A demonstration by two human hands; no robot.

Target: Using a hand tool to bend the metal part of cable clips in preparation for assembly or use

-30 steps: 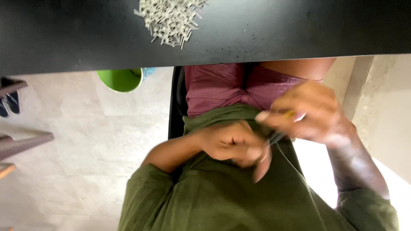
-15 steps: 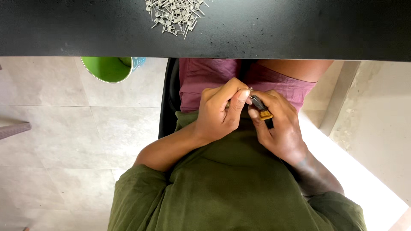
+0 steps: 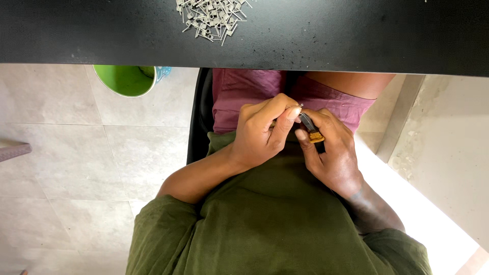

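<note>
Left hand and right hand touching at frame centre, over the lap. Right grip closed on a small dark tool with a yellow handle; left grip pinched shut just beside its tip, on something too small to tell. Pile of small metal pins on the black tabletop at upper centre; green cup at upper left.

A pile of small metal pins is lying on the table at the top. A cup is sitting below the table edge, to the left. The left hand and right hand are meeting over the lap, touching, with a small tool between them
</note>
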